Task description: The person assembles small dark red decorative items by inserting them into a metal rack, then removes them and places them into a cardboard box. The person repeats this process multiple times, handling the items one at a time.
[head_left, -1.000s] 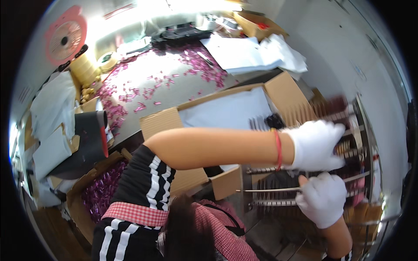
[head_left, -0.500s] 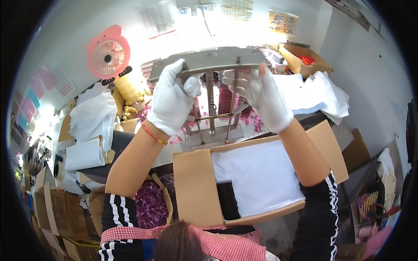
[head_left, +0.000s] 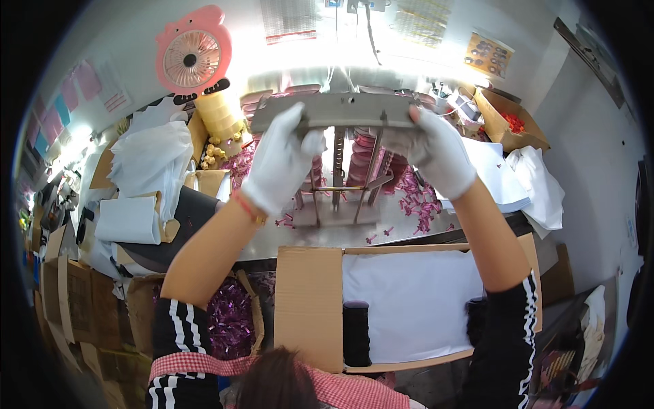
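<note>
A long grey metal plate [head_left: 334, 111] runs across the top of a metal stand [head_left: 338, 170] with upright rods and a base. My left hand [head_left: 276, 163], in a white glove, is closed on the left end of the plate. At the other end my right hand [head_left: 443, 157], also gloved, grips the plate, its thumb at the front edge and its fingers behind and below, partly blurred. Behind the rods rise stacks of dark pink pieces [head_left: 361, 160]. Small pink pieces [head_left: 419, 198] lie scattered on the metal tabletop [head_left: 266, 238] around the stand.
Close to me stands an open carton [head_left: 310, 300] lined with white sheeting [head_left: 412, 293], a black roll inside. Left of it sits a box of shiny purple pieces [head_left: 231, 320]. White sheets, a pink fan [head_left: 193, 58] and a box of red pieces [head_left: 507, 112] stand further back.
The view has tipped, so the carton and table sit lower. My right hand's fingers, spread beneath the plate before, have closed in at its right end. The left hand keeps its hold.
</note>
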Demonstrator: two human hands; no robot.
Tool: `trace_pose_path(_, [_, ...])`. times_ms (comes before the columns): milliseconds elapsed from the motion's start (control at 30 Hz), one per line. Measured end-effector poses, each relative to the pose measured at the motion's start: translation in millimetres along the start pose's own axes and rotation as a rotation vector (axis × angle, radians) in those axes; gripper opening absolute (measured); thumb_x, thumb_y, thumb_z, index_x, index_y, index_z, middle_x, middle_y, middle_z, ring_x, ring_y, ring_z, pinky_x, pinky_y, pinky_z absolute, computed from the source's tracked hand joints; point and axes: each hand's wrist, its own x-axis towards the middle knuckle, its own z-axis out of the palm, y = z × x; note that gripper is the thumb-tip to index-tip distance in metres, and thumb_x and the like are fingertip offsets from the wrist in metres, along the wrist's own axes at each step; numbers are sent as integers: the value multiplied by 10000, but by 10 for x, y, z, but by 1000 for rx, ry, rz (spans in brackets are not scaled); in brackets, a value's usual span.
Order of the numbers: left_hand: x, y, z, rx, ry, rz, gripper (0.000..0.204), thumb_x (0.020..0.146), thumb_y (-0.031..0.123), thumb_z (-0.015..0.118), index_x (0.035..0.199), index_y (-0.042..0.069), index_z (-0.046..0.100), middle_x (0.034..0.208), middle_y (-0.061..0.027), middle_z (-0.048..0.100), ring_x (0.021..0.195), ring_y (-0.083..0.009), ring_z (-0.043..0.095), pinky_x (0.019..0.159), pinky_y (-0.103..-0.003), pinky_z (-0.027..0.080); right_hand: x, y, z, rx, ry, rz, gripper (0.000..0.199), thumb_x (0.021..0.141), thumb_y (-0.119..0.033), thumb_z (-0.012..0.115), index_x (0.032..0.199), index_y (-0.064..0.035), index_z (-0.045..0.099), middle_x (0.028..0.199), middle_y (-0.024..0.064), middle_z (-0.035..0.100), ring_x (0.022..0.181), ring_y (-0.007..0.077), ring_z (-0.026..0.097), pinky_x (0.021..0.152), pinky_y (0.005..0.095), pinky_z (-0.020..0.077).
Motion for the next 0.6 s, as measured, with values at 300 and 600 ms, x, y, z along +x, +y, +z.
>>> trace_pose_path(300, [-1554,5,65,-185,222,-1159,571,1039,556,353,1052,44,604,1086,-64,650,941,-154,606,847,-281,458,-872,1159,-195,-528,123,350,235,962,-145,630,1170,-45,672,933,-46,647,855,30,538,770,221,464])
trace_pose_path(600, [-1541,-682,328,1157,-130,-91,502,753,82,732,1185,3,489,1231,-205,511,1159,-403,505,1003,-473,419,-725,1883,-653,-1371,-183,208,206,894,-197,675,1032,-47,708,912,160,698,870,276,642,853,349,507])
